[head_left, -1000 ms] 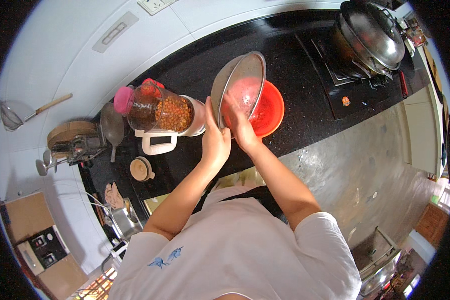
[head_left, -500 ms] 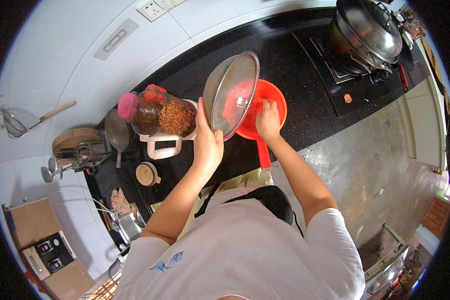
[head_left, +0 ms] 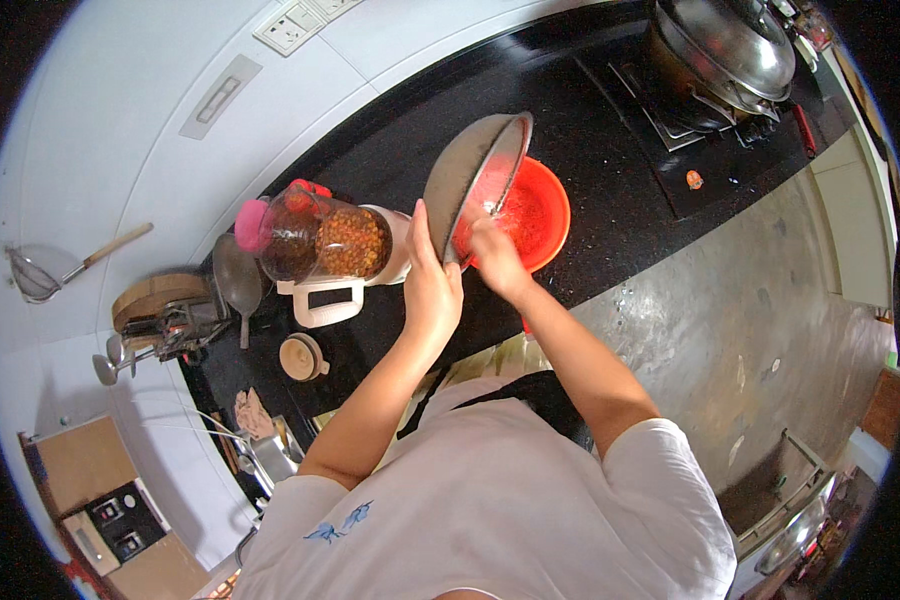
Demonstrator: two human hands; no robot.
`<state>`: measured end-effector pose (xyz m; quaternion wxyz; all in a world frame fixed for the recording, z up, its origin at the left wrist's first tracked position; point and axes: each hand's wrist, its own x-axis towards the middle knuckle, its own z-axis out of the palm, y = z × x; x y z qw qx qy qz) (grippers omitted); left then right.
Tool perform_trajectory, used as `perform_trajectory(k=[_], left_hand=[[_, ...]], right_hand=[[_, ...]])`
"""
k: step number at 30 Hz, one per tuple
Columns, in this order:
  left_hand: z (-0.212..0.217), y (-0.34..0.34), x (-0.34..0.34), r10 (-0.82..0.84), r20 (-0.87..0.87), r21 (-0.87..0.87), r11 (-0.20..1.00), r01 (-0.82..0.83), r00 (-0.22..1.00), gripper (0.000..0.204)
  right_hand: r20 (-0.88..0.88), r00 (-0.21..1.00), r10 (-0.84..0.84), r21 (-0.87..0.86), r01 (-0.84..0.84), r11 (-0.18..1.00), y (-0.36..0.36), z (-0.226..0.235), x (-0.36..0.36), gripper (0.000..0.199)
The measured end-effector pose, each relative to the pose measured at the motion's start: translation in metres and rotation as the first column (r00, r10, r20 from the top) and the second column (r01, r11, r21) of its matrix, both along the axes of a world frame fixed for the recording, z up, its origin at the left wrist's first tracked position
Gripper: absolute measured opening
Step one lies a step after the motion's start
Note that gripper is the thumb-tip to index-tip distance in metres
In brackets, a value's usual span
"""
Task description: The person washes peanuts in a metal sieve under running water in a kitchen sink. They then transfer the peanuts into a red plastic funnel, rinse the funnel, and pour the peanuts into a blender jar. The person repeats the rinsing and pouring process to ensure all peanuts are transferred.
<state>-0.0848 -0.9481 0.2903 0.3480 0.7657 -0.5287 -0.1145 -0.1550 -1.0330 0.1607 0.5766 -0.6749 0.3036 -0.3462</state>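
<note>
My left hand (head_left: 434,295) grips the lower rim of a metal bowl (head_left: 460,170), fingers along its outside. The bowl is steeply tilted, its mouth facing right, over the left part of an orange-red plastic basin (head_left: 564,228). Red light from the basin is reflected inside the bowl. My right hand (head_left: 494,255) is at the bowl's lower inner edge, above the basin. Its fingers are smeared by motion, so whether they hold anything cannot be made out. The basin stands on the black countertop, its handle mostly behind my right forearm.
Left of the bowl are a clear jar (head_left: 345,240) of brown bean-like pieces with a pink lid (head_left: 253,225) and a white handle (head_left: 328,303). A round beige lid (head_left: 303,357) lies nearer me. A large lidded pot (head_left: 730,55) stands on the stove at far right.
My right hand has moved left from inside the basin to the bowl's inner edge. The bowl, in my left hand, has shifted slightly right and tilts more steeply.
</note>
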Motion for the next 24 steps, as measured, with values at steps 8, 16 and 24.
perform_trajectory(k=[8, 16, 24], left_hand=[[-0.004, -0.002, 0.009, 0.019, 0.005, 0.026, 0.999, -0.02, 1.0, 0.077], [0.001, 0.002, 0.008, 0.008, 0.015, -0.004, 1.0, -0.008, 1.0, 0.08], [-0.003, -0.001, 0.009, 0.007, 0.039, 0.029, 1.0, -0.008, 0.999, 0.085]], right_hand=[[-0.893, 0.423, -0.153, -0.311, -0.335, 0.889, -0.002, 0.03, -0.011, 0.06], [-0.94, 0.314, -0.135, -0.255, -0.381, 0.889, 0.002, 0.053, -0.01, 0.049], [-0.775, 0.551, -0.308, -0.122, 0.348, 0.93, -0.038, -0.039, 0.006, 0.028]])
